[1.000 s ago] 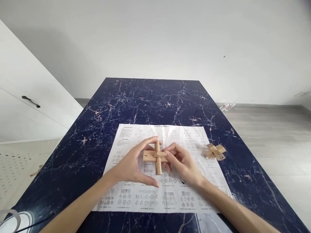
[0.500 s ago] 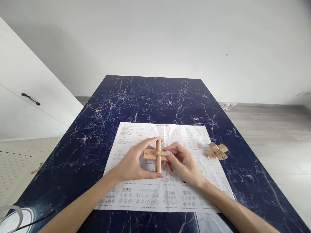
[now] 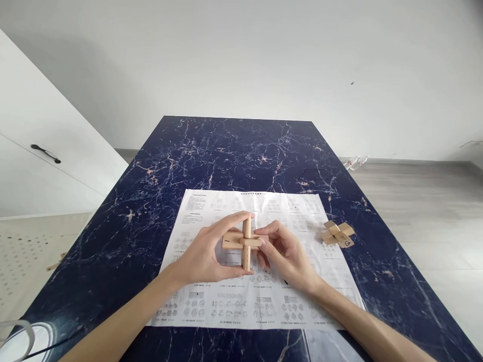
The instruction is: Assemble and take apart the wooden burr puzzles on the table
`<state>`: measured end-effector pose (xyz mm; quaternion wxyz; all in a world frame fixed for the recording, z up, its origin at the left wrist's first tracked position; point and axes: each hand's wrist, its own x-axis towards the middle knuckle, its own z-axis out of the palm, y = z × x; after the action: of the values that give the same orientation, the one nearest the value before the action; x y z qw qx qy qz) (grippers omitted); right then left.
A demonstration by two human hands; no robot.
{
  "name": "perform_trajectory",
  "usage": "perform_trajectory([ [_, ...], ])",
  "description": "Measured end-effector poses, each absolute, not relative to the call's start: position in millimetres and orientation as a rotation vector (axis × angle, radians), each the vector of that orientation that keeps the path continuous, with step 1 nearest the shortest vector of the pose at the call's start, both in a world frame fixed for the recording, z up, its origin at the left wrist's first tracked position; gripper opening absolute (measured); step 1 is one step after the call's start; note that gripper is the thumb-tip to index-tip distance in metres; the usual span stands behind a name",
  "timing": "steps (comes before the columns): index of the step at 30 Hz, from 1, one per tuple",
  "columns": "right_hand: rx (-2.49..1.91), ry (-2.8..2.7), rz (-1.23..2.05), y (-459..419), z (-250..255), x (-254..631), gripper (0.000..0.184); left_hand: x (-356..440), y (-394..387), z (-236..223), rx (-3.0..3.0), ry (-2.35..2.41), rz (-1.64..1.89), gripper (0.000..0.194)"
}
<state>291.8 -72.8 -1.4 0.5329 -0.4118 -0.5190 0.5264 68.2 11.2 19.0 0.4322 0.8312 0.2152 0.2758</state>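
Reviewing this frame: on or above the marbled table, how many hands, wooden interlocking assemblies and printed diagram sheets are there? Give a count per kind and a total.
Hands: 2 (left hand, right hand)
Wooden interlocking assemblies: 2 (held assembly, assembly at the sheet's right edge)
Printed diagram sheets: 1 (sheet under the hands)
Total: 5

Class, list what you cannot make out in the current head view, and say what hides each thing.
All in the head view:
- Fine print on the paper sheet: too small.
- Underside of the wooden pieces: faces away.
- Left hand, most fingers beyond thumb and index: hidden behind hand and wood.
- Round white object, lower left: cut off by the picture edge.
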Motion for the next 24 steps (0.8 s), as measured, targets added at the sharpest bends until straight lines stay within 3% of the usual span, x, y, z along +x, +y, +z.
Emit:
perform_trajectory([
  [17, -1.012, -1.167, 1.332, -70, 4, 293, 0.029, 68, 15, 23, 2.045, 0.515, 0.716, 0.105],
  [24, -1.009, -1.146, 1.367, -68, 7, 294, 0.032, 67, 13, 24, 2.069, 0.565, 0.715, 0.069],
])
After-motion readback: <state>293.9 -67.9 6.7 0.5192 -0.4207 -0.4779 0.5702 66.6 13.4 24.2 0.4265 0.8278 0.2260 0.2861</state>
